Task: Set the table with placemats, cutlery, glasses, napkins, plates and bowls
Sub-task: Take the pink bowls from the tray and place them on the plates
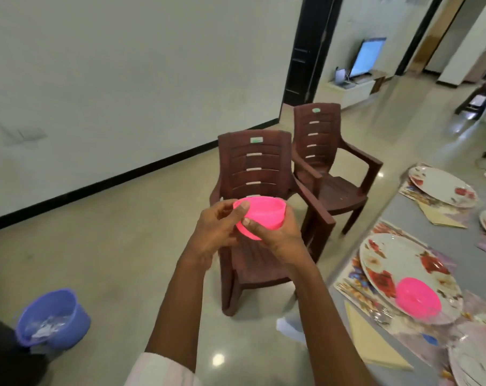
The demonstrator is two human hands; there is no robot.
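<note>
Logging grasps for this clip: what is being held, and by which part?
Pink plastic bowl, possibly two nested: left hand pinches its left rim, right hand cups its lower right wall.

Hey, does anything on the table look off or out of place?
Only mildly: the pink bowl sits off-centre on the near plate, close to its rim. Nothing looks spilled or broken.

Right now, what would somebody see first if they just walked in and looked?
The bright pink bowl pops out first, gripped by the left hand and right hand mid-picture, in front of a brown chair. Next, a second pink bowl sits on a flowered plate on the table at the right. A blue bucket stands on the floor, lower left.
</note>
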